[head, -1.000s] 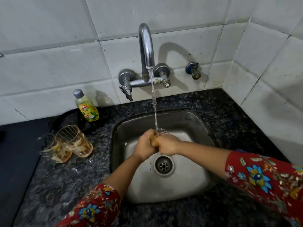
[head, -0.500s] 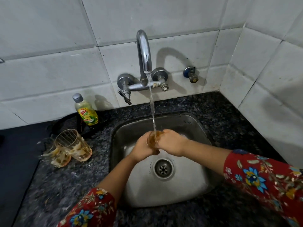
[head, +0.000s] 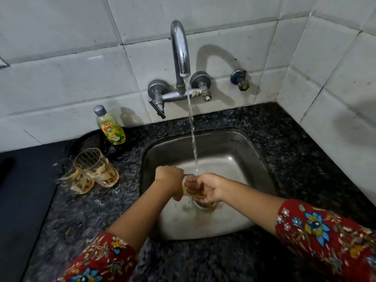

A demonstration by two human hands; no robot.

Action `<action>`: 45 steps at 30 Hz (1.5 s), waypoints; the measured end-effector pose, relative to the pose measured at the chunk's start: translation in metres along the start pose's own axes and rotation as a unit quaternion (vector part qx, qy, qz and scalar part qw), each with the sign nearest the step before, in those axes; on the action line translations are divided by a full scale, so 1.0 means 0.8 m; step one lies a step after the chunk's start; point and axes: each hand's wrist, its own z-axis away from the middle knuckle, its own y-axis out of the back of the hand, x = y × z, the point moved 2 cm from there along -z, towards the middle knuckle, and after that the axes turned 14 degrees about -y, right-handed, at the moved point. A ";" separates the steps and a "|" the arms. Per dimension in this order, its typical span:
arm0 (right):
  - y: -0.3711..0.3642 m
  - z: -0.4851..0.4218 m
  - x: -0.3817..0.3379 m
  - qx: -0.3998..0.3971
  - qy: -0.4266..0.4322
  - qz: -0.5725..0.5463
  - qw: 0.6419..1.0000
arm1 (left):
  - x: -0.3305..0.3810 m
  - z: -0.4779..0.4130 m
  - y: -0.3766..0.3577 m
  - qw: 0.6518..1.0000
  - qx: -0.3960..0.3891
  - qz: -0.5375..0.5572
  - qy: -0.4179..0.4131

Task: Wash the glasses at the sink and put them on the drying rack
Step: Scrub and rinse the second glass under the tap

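Note:
Over the steel sink (head: pixel 154 159) both my hands hold one small amber-tinted glass (head: pixel 188 189), tipped on its side above the drain. My left hand (head: pixel 169 181) grips one end of it. My right hand (head: pixel 207 188) wraps around the other end, fingers curled over the glass. Brownish water spills from it into the basin. A stream of water runs from the tap (head: pixel 180 51) and lands just behind the glass. Two dirty glasses (head: pixel 95 169) with pale residue lie tilted on the counter left of the sink. No drying rack is in view.
A yellow-green dish soap bottle (head: pixel 110 127) stands by the wall left of the sink, beside a black pan (head: pixel 87 141). Dark speckled granite counter (head: pixel 295 151) surrounds the sink. White tiled walls close the back and right side. A black surface (head: pixel 22 192) lies at far left.
The glass has dropped lower and tipped over, pouring brownish water toward the drain. My hands have shifted with it, away from directly under the stream.

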 end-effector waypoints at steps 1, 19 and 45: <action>-0.003 0.004 0.001 -0.010 0.002 -0.005 1.000 | 0.000 -0.001 0.002 1.000 -0.011 -0.004 0.009; -0.012 0.044 -0.060 0.181 0.275 0.623 0.709 | 0.021 -0.034 -0.021 0.735 0.449 0.504 -0.057; -0.008 0.035 -0.024 0.003 0.168 0.317 0.933 | 0.000 -0.002 0.003 0.975 0.108 0.193 0.019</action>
